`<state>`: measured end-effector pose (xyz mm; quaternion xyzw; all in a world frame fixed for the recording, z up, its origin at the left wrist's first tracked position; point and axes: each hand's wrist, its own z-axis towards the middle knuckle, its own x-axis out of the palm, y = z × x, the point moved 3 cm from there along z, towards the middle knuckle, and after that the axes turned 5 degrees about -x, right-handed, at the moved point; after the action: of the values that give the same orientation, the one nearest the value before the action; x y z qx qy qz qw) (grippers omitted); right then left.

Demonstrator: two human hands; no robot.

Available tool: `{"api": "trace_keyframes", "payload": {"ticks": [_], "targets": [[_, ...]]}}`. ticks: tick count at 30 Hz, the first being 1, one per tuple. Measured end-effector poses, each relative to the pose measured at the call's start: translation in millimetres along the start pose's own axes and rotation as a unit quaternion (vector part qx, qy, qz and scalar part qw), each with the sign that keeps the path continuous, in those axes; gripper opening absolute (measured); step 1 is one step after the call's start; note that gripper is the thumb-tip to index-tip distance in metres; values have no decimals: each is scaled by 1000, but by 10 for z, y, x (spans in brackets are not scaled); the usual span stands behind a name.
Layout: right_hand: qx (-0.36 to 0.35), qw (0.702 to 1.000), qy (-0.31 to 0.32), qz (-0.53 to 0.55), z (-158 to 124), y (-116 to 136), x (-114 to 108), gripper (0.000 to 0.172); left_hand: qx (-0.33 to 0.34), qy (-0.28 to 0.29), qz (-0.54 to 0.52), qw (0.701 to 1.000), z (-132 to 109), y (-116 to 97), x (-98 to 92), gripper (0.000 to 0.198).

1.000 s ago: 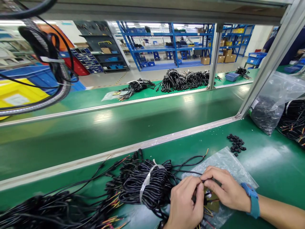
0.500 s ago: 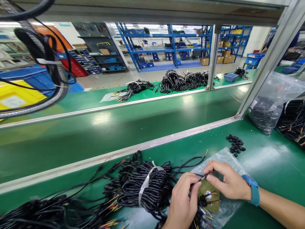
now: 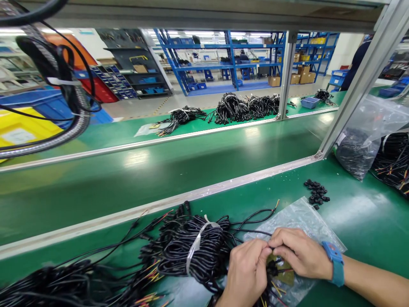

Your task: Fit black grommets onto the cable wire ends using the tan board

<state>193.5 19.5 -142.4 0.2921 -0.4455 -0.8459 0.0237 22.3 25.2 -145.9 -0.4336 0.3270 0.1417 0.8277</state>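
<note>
My left hand [image 3: 247, 268] is closed in a pinch, with its fingertips meeting those of my right hand [image 3: 302, 251]. Between them they grip a thin black cable [image 3: 262, 233], whose held end the fingers hide. Left of the hands lies a coiled bundle of black cable [image 3: 191, 245], bound by a white tie [image 3: 195, 245]. Beneath the hands, an olive-coloured square plate [image 3: 285, 275] rests on a clear plastic bag [image 3: 305, 217], partly covered by cable ends with bare coloured wires [image 3: 277, 290]. My right wrist wears a teal band [image 3: 337, 266].
Small black parts [image 3: 317, 192] sit in a pile beyond the bag. Loose cables [image 3: 79, 285] spread at lower left. A metal rail [image 3: 223, 187] and slanted post [image 3: 351, 85] border the bench. A filled plastic bag [image 3: 354, 149] stands right. A person [image 3: 358, 64] is behind the post.
My hands have come together, and the coloured wires seen between them earlier are now covered. My right hand has shifted slightly down and left. A person has moved into view at back right.
</note>
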Motion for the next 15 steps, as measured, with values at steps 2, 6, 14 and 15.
{"api": "trace_keyframes", "payload": {"ticks": [2, 6, 14, 15], "targets": [[-1, 1000, -6, -2, -8, 3, 14, 13, -1, 10, 15, 1000, 1, 12, 6, 31], [19, 1000, -4, -8, -4, -6, -25, 12, -20, 13, 5, 1000, 16, 14, 1, 27], [41, 998, -41, -25, 12, -76, -108, 6, -51, -12, -63, 997, 25, 21, -23, 14], [36, 998, -36, -22, 8, -79, -93, 6, -49, -14, -66, 996, 21, 30, -22, 17]]}}
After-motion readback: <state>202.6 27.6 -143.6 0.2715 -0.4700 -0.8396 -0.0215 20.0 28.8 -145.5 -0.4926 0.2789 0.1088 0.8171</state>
